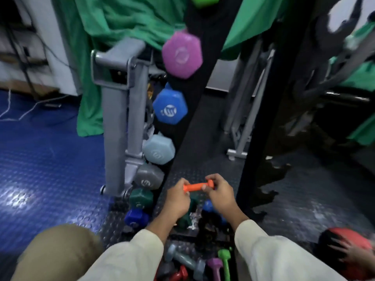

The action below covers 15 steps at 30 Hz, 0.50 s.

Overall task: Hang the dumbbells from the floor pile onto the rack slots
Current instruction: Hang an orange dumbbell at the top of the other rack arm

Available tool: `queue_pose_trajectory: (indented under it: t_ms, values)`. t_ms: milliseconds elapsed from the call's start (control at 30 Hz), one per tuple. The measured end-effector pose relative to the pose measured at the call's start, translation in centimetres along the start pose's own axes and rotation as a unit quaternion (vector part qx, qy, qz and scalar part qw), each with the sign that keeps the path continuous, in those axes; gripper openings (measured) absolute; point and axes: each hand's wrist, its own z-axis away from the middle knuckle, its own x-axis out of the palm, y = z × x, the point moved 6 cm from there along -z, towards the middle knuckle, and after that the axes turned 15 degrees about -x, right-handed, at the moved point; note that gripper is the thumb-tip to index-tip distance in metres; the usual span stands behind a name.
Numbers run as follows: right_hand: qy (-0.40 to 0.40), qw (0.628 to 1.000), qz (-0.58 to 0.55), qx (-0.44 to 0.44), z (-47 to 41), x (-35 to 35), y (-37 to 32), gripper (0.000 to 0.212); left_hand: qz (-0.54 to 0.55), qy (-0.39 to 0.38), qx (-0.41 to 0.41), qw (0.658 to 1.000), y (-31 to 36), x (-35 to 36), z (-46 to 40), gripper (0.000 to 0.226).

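Orange dumbbell [198,185] held level, lower centre of frame, before rack [183,122]. Left hand [177,199] fingers curled round one end; right hand [220,194] fingers pinching other end. Floor pile [194,264] bottom centre.

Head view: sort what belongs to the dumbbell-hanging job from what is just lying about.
Job: orange dumbbell held by left hand and right hand; floor pile; rack.

Lying about: green cloth; grey frame; red ball; cables.
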Motion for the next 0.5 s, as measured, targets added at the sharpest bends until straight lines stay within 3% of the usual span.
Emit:
queue_pose_trajectory:
  t_ms: [167, 300, 500]
  values:
    - [0.084, 0.994, -0.023, -0.061, -1.4, -7.8, -5.7, 0.025, 0.036, 0.026, 0.095, 0.994, 8.3, -3.6, 2.5, 0.037]
    - [0.099, 0.989, -0.028, -0.106, -2.4, -12.9, -10.9, 0.031, 0.097, 0.038, 0.121, 0.987, 14.0, -7.0, 4.9, 0.058]
    - [0.11, 0.978, -0.011, -0.179, -2.6, -20.5, -19.8, 0.038, 0.19, 0.076, 0.181, 0.962, 21.8, -12.4, 9.1, 0.051]
